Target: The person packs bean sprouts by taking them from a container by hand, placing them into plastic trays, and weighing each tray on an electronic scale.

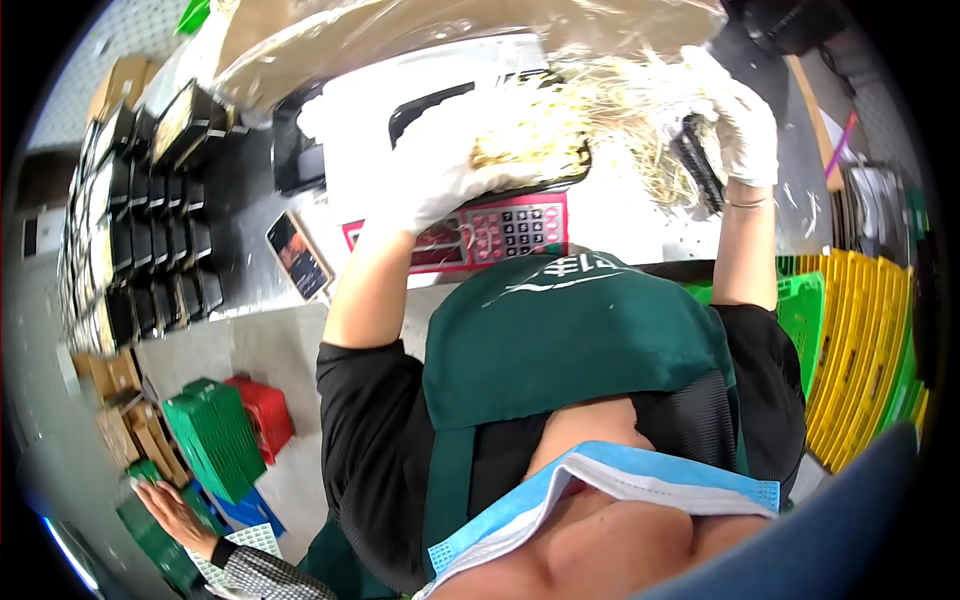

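Left gloved hand (425, 170) against pale sprouts (535, 125) filling a black tray (586, 162), just beyond the red calculator (520, 228); glare hides its finger closure, cannot tell; right gloved hand (745, 132) bent beside loose strands (652, 165) and a dark object (697, 162), possibly another tray; whether it pinches anything, cannot tell.

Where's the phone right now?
In the head view, the phone lies left of centre near the table's front edge, between the stacked black trays and the red keypad panel.
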Tool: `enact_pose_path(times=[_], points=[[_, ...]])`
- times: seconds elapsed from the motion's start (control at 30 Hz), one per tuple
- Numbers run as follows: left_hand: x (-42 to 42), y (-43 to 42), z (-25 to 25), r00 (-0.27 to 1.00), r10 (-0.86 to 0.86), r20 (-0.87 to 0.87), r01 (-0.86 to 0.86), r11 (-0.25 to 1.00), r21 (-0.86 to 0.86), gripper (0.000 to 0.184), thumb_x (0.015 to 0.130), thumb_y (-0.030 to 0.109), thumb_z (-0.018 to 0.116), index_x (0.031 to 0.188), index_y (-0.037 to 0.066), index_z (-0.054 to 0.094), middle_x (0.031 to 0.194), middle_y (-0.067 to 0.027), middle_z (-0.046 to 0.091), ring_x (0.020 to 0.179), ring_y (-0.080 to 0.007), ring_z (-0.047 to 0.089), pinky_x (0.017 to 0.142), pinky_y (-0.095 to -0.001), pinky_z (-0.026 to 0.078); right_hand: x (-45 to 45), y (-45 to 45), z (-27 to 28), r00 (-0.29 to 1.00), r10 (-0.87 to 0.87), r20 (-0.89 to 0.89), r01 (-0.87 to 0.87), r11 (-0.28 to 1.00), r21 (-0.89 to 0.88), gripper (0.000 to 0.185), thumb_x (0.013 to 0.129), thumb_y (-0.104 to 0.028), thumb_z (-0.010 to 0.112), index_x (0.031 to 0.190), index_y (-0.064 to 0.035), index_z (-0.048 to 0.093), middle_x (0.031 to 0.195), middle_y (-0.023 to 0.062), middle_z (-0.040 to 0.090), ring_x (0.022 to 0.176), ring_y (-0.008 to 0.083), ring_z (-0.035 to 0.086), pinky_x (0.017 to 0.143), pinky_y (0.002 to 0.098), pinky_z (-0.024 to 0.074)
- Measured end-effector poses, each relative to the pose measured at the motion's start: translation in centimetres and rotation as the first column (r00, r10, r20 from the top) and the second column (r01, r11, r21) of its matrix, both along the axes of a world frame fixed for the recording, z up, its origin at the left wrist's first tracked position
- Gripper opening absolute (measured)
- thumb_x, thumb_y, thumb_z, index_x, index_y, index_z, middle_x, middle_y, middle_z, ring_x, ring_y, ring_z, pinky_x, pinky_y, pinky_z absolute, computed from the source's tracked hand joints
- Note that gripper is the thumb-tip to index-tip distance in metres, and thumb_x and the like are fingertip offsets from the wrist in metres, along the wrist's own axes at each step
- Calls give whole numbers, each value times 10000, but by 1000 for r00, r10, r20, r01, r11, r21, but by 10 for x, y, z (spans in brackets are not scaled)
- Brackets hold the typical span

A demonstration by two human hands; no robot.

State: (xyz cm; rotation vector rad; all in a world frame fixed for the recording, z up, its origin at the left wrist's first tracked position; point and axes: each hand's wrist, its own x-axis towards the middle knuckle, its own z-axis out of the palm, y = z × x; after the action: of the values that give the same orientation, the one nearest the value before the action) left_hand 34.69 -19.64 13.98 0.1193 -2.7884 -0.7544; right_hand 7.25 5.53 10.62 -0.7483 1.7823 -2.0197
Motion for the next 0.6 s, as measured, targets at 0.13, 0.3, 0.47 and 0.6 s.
enact_pose_path(times=[0.13, 0.3, 0.47, 0.6], points=[[5, 3, 27, 979, 129, -156, -149, 981, -125, 768, 610, 554, 764, 1160, 50, 583, 1049, -147, 620, 977, -303, 582, 863, -407, 449, -15, 71, 32, 984, -173, 50, 179, 970, -162, 392, 898, -167, 549, 1180, 107, 551, 1225, 164, 580, 1092, 214, 571, 906, 309, 448], [25, -45, 7, 955, 95, -280, -150, 972, -183, 726, 688, 361, 775, 1290, 65, 498, 1259, -125, 536, 1120, -263, 528, 974, -390, 393, -57, 146, -37, 966, 32, -257, 187, 600, 778, 506, 838, -177, 652, 1294, -18, 502, 1319, 129, 519, 1157, 201, 526, 986, 273, 380], [65, -65, 0, 862, 441, -250, -55, 572, 818, 587, 899, 321, 582, 1323, -52, 420, 1320, -143, 488, 1175, -196, 499, 1017, -328, 374, -38, 130, -7, 951, -71, -302, 262, 703, 661, 291, 902, -119, 591, 1160, 15, 586, 1228, 90, 592, 1140, 140, 524, 964, 262, 406], [93, -60, -8, 843, 506, -182, -222, 635, 740, 637, 831, 272, 667, 1351, 8, 410, 1324, -144, 470, 1199, -239, 470, 1024, -348, 369, 28, 47, -2, 952, -29, -306, 130, 940, 316, 268, 918, -97, 556, 1160, 12, 594, 1135, 98, 642, 974, 129, 613, 857, 268, 475]])
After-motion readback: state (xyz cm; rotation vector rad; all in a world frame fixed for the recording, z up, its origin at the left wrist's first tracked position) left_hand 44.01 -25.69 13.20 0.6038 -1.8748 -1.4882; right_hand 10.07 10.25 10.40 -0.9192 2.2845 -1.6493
